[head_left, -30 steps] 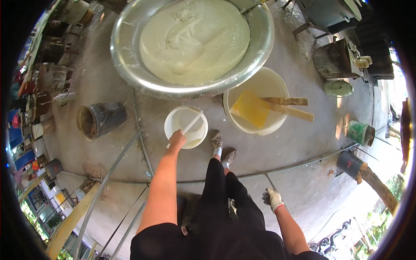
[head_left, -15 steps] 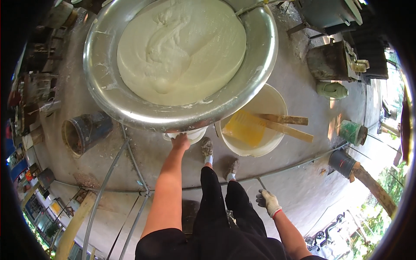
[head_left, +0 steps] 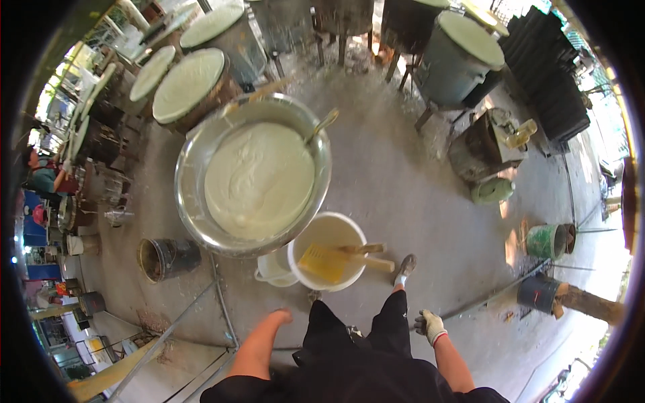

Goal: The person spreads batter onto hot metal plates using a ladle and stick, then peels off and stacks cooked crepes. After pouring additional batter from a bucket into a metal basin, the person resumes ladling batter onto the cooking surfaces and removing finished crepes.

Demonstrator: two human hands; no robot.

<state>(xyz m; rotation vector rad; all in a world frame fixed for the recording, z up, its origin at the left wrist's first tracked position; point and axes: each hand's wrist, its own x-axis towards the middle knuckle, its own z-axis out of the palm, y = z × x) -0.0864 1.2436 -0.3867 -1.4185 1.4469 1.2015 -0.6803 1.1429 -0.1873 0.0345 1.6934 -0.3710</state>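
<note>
My bare left hand hangs low with loose fingers and nothing visible in it, slightly blurred. It is nearest a white bucket, partly hidden behind a larger white tub. My right hand, in a pale glove with grey fingertips, hangs beside my leg, fingers loosely apart, holding nothing. The larger tub contains a yellow perforated scoop-like piece and wooden handles that jut past its rim. Beyond stands a wide metal basin of thick whitish batter-like mixture, with a handled tool over its rim.
Several round vats with pale tops, like this grey one, line the far side. A dark bucket lies tipped at left. At right are a green can, a green bucket and a log. Another person is far left.
My left hand has let go of the white bucket's rim and dropped back toward me. The view has lifted and pulled back, so the basin looks smaller and the far vats show.
</note>
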